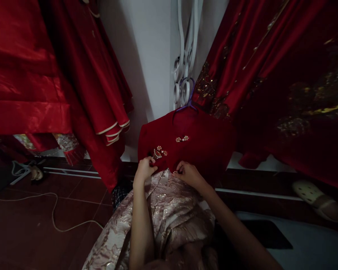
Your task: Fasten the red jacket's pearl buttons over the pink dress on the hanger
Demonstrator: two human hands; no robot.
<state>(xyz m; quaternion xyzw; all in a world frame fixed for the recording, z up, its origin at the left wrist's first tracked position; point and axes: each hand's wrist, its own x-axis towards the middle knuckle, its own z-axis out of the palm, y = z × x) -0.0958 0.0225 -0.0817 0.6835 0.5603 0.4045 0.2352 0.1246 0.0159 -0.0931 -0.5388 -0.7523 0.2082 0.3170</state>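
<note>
A dark red garment hangs in front of me on a purple hanger. Beaded flower fastenings sit on its upper front, and a fan-shaped jewelled ornament with more beaded flowers lies lower left. My left hand is closed on the red cloth just below that ornament, its fingertips pinched. To the right, my right hand pinches the garment beside another small beaded piece, partly hidden by the fingers. Shiny pink-gold brocade cloth spreads below both hands and under my forearms.
Red garments hang at left, and red gowns with gold decoration at right. A white scrolled metal frame stands behind. On the tiled floor lie a pale cable and a cream clog, with a white rail nearby.
</note>
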